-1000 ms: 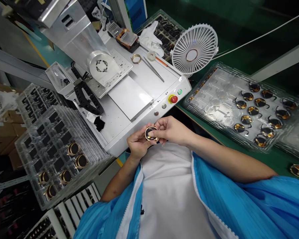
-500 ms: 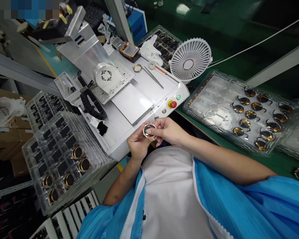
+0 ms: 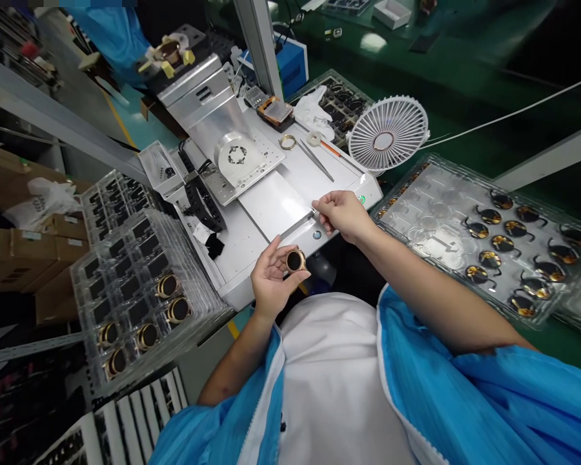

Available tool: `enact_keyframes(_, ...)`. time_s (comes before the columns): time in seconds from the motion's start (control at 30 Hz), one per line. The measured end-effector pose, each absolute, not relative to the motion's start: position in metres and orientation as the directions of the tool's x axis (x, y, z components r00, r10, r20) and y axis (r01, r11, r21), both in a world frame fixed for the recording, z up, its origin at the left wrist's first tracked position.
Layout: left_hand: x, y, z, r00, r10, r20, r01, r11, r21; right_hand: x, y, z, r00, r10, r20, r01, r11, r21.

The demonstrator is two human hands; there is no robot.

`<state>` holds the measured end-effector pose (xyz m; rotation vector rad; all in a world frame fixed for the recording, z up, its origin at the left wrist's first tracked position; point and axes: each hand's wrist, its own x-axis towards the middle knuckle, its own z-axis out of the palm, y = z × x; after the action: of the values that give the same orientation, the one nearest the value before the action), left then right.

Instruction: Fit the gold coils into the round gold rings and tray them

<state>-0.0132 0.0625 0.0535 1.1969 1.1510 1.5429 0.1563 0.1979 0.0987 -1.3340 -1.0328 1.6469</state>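
Observation:
My left hand is closed on a round watch case with a gold-coloured rim and a black face. Thumb and fingers grip it by the edge, just in front of the white machine base. My right hand is above the front edge of that base, its thumb and forefinger pinched together. Whatever sits in this pinch, if anything, is too small to name. Behind the hands lies a white flat plate, beside a metal fixture with a round disc.
Stacked clear trays with watch cases stand at left. On the right, another clear tray holds several round parts with black straps or cables. A white fan, tweezers and a gold ring are at the back.
My right hand has left the watch case and moved up and right over the machine's front edge. My left hand keeps the case, its black face now showing. The camera view has shifted.

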Motion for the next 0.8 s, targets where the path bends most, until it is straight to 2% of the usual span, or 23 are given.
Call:
enact_keyframes(0.1, -0.010, 0.062, 0.056, -0.208, 0.938, 0.276, 0.040, -0.274, 0.961, 0.161, 0.184, 0.105, -0.178, 0.938, -0.297, -0.050, -0.310, -0.949)
enact_keyframes(0.17, -0.008, 0.061, 0.058, -0.207, 0.929, 0.307, 0.112, -0.289, 0.951, 0.164, 0.169, 0.111, -0.311, 0.914, -0.260, -0.024, -0.281, -0.959)
enact_keyframes(0.23, -0.006, 0.059, 0.058, -0.193, 0.931, 0.311, 0.158, -0.284, 0.946, 0.167, 0.153, 0.116, -0.488, 0.832, -0.264, 0.041, -0.280, -0.959)
enact_keyframes(0.3, -0.005, 0.058, 0.057, -0.183, 0.933, 0.310, 0.179, -0.278, 0.944, 0.168, 0.140, 0.118, -0.575, 0.766, -0.289, 0.120, -0.270, -0.955)
enact_keyframes(0.43, -0.003, 0.056, 0.056, -0.172, 0.929, 0.329, 0.192, -0.296, 0.936, 0.166, 0.127, 0.118, -0.538, 0.793, -0.286, 0.204, -0.207, -0.957)
enact_keyframes(0.63, -0.002, 0.054, 0.055, -0.178, 0.924, 0.337, 0.221, -0.296, 0.929, 0.166, 0.127, 0.112, -0.493, 0.830, -0.261, 0.239, -0.160, -0.958)
enact_keyframes(0.73, -0.001, 0.053, 0.054, -0.177, 0.913, 0.367, 0.226, -0.325, 0.918, 0.164, 0.126, 0.106, -0.461, 0.856, -0.235, 0.190, -0.163, -0.968)
enact_keyframes(0.8, 0.001, 0.053, 0.053, -0.157, 0.908, 0.388, 0.222, -0.350, 0.910, 0.165, 0.124, 0.103, -0.493, 0.829, -0.264, 0.111, -0.241, -0.964)
